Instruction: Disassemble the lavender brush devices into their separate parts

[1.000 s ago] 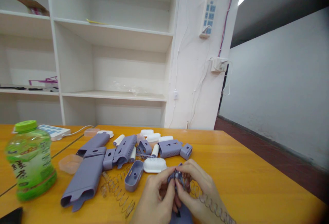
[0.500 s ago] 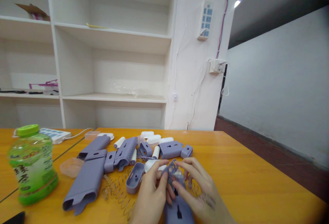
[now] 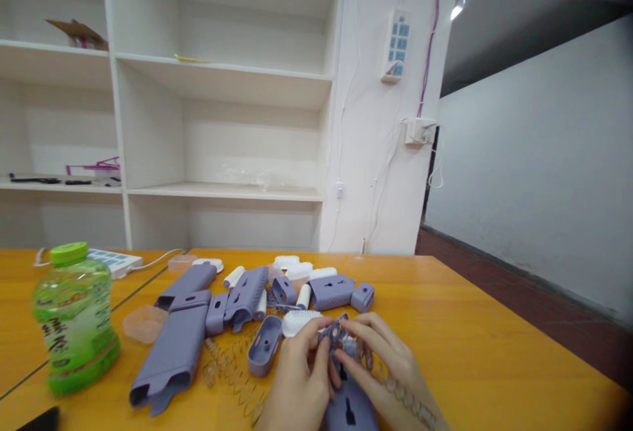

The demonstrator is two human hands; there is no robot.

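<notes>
Both of my hands meet low, right of centre, over a small purple-grey part point(image 3: 337, 330). With the left hand point(image 3: 299, 375) I pinch it between thumb and curled index finger, probably to keep it steady. The right hand point(image 3: 388, 365) is half curled, thumb and forefinger a little apart at the part's right side; I cannot tell whether they grip or only touch. I seem to bring both hands to it because it is fiddly and needs support from two sides.

Just below and nearer me is a purple-grey casing point(image 3: 350, 401) with dark slots, between my wrists, perhaps so that it stays within easy reach; what steadies it is hidden. A coil spring point(image 3: 410, 403) shows across my right hand toward the wrist, and I cannot make out what holds it there.

Loose springs point(image 3: 232, 372) lie left of my left hand, beside an open oval cap point(image 3: 265, 346) whose hollow faces up, leaving its peg in sight. A white bristled piece point(image 3: 300, 322) sits just beyond my fingers. The long casing point(image 3: 171, 348) lies farther left, and the green bottle point(image 3: 76, 325) at the far left stands well apart, seemingly out of my way.
</notes>
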